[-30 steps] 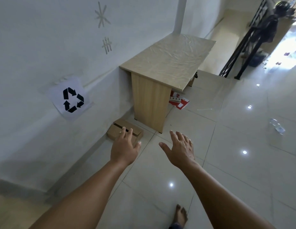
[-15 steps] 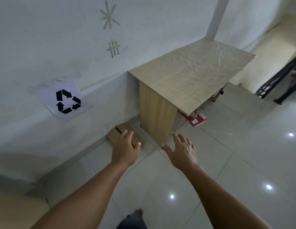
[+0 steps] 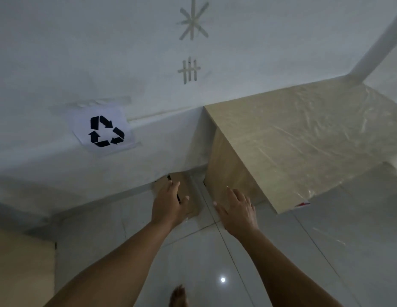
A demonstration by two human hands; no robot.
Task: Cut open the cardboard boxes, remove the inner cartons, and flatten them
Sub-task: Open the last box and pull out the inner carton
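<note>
Head view: our left hand and right hand, fingers spread and empty, reach for the flat brown cardboard box on the floor. Wedged between the white wall and the tan wooden bench, it could snag or tear, we judge.

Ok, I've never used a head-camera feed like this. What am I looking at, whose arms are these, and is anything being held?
This is one wide-angle camera worn on a person's head, looking forward and down. The two bare arms are that person's own. The left hand reaches over a flat cardboard box lying on the tiled floor by the wall; whether it touches the box is unclear. The right hand is spread open beside a wooden table covered in plastic film. Neither hand holds anything. A recycling sign is taped to the wall.
</note>
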